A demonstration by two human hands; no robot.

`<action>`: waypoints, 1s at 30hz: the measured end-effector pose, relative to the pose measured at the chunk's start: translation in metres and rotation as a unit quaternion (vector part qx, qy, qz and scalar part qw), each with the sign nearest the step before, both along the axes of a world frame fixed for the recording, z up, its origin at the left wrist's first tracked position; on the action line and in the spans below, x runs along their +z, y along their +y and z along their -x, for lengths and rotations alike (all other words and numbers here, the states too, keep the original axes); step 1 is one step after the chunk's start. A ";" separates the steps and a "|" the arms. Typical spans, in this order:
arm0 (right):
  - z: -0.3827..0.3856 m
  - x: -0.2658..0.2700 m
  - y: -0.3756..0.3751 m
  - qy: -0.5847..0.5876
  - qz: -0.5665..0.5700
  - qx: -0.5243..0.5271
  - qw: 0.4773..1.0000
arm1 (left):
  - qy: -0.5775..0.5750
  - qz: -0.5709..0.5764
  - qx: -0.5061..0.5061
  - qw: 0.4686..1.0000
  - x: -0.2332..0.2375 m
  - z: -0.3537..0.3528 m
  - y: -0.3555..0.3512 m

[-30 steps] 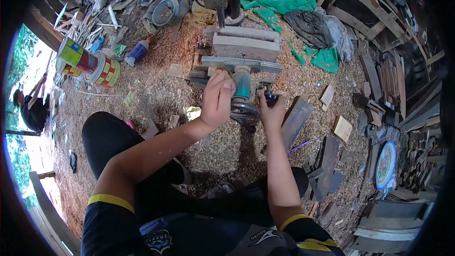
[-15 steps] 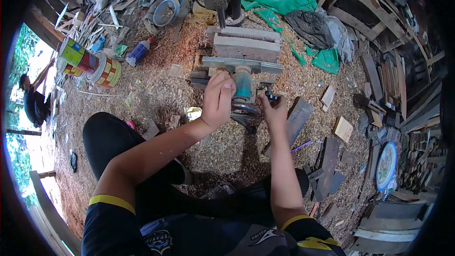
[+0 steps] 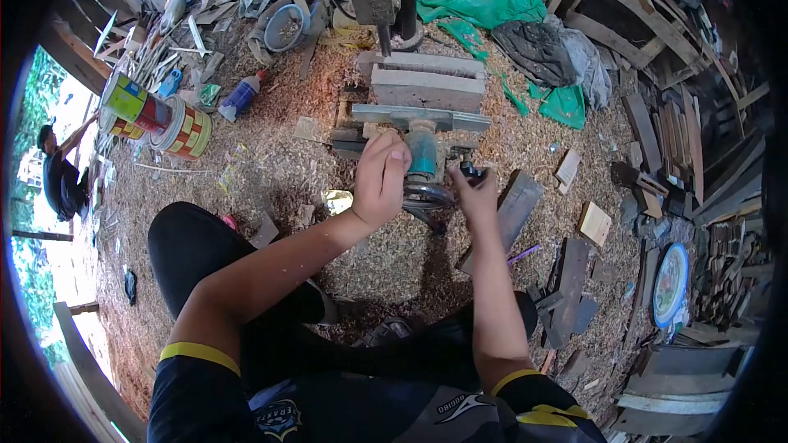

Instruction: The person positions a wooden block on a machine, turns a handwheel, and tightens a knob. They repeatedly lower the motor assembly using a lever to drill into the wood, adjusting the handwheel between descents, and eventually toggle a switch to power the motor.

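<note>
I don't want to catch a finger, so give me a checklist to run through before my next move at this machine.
1. Right hand on the black knob: ok, fingers around it.
2. Left hand with a firm hold: cannot tell; it is beside the teal cylinder, its grip hidden.
3. Both hands away from the upright metal shaft: ok, they are on the near side of the metal bar.
4. Wooden block firmly clamped: cannot tell.
5. Floor free of shavings: not ok, shavings cover it.
6. Other person well away: ok, off at the far left.
</note>
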State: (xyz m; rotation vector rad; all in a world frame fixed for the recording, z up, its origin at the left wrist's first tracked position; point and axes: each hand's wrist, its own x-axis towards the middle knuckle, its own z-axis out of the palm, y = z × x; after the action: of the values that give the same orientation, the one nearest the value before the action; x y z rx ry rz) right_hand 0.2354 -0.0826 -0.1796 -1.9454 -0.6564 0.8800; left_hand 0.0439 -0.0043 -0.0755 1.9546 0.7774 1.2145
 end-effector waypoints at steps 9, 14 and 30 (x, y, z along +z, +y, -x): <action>-0.022 -0.040 -0.011 0.669 -0.226 -0.065 0.705 | 0.004 -0.005 -0.011 1.000 0.001 0.002 -0.001; -0.015 -0.024 -0.005 0.583 -0.151 -0.105 0.792 | 0.006 -0.011 -0.010 1.000 0.001 0.002 -0.001; -0.007 -0.032 -0.003 0.638 -0.168 -0.090 0.746 | 0.025 -0.001 -0.014 1.000 0.002 0.002 0.001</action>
State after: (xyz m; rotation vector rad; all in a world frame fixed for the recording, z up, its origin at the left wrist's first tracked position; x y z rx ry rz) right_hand 0.2420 -0.0858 -0.2112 -0.6978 0.2135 1.5388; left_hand 0.0416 -0.0036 -0.0735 1.9966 0.7725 1.1546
